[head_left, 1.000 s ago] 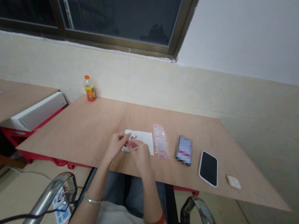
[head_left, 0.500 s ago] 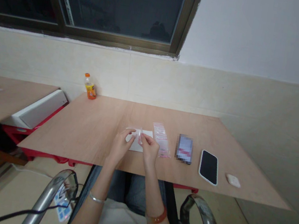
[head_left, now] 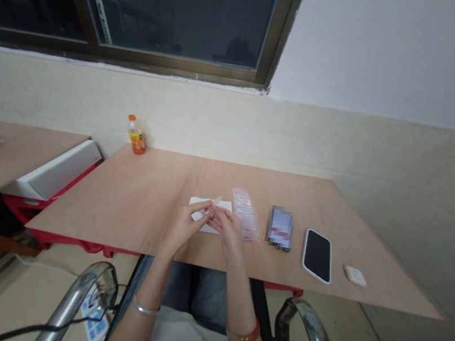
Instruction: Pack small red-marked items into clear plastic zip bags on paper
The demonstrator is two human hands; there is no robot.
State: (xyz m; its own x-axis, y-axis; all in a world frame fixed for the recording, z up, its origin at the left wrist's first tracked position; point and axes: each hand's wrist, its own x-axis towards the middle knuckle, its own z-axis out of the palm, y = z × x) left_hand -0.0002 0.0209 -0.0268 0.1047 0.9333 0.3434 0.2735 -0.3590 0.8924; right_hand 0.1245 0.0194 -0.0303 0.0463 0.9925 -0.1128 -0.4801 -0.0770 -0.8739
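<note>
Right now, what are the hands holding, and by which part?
A small clear plastic bag, held between the left hand and right hand; one end sticks up, but exactly where it is gripped is hidden.

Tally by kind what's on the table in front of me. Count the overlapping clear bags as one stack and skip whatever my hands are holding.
Bottle: 1
Paper: 1
Bag stack: 1
Phone-like devices: 2 (one blurred out, one white-edged)
Small white object: 1
Visible total: 6
</note>
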